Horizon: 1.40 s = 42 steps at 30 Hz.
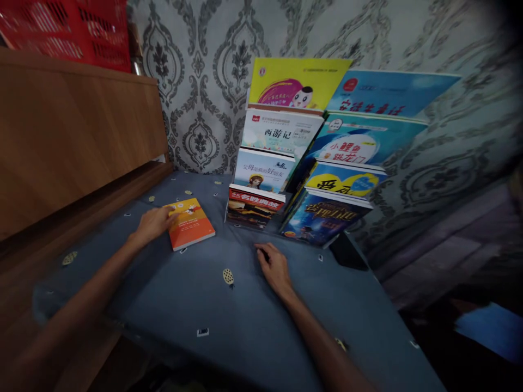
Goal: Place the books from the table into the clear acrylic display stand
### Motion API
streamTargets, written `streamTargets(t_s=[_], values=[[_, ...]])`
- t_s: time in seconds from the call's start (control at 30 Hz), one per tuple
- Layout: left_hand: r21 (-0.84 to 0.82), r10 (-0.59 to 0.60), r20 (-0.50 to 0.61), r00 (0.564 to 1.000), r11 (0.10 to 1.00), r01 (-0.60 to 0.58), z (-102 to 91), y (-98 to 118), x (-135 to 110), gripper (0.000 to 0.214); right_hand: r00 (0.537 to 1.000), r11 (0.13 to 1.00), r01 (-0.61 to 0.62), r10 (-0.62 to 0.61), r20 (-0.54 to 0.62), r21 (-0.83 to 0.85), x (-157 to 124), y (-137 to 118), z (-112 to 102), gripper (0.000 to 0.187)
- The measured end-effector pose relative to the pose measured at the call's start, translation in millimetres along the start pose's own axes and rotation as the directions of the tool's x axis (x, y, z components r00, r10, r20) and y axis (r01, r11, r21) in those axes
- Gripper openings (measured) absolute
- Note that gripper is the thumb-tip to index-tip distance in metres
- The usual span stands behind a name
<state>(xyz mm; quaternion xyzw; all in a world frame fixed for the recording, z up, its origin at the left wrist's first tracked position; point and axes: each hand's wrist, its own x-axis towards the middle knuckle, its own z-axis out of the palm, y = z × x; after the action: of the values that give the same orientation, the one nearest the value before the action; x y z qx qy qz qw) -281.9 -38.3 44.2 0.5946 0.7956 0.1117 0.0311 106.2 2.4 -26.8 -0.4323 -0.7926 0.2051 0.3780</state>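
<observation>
An orange book (192, 224) lies flat on the blue cloth-covered table (229, 321). My left hand (153, 224) rests on the book's left edge, fingers laid over it. My right hand (274, 267) lies on the cloth with fingers bent down, just in front of a tiered rack of books (304, 158). The rack holds two stepped columns of children's books, covers facing me. The front-left book in the rack has a red title band (255, 200).
A wooden cabinet side (73, 130) stands along the left, with a red plastic crate (69, 30) on top. Patterned grey wallpaper (200, 71) backs the table. The table's right edge drops off to a dark floor with a blue object (490, 329).
</observation>
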Motion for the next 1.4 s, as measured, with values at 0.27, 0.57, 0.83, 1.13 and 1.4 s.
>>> streamTargets(t_s=[0.27, 0.57, 0.83, 1.13, 1.4], values=[[0.069, 0.067, -0.018, 0.998, 0.995, -0.066, 38.1, 6.1, 54.0, 0.050, 1.000, 1.000, 0.010, -0.010, 0.021, -0.019, 0.5, 0.1, 0.0, 0.032], [0.070, 0.195, -0.029, 0.980, 0.979, -0.192, 51.7, 4.8, 31.3, 0.052, 1.000, 0.999, 0.023, -0.023, 0.010, -0.042, 0.3, -0.9, 0.4, 0.031], [0.100, 0.315, -0.030, 0.949, 0.945, -0.311, 64.6, 23.3, 2.2, 0.055, 1.000, 0.999, 0.013, -0.012, 0.020, -0.045, 0.9, -1.4, 1.4, 0.031], [-0.044, 0.576, 0.112, 0.810, 0.817, -0.575, 58.7, 74.2, -19.7, 0.057, 1.000, 0.999, 0.007, -0.007, 0.004, -0.034, -1.2, 2.2, 4.8, 0.031], [-0.147, 0.813, 0.194, 0.549, 0.577, -0.803, 63.1, 125.0, -10.0, 0.052, 0.996, 1.000, -0.005, 0.004, -0.090, -0.016, -0.6, 8.0, 8.2, 0.036]])
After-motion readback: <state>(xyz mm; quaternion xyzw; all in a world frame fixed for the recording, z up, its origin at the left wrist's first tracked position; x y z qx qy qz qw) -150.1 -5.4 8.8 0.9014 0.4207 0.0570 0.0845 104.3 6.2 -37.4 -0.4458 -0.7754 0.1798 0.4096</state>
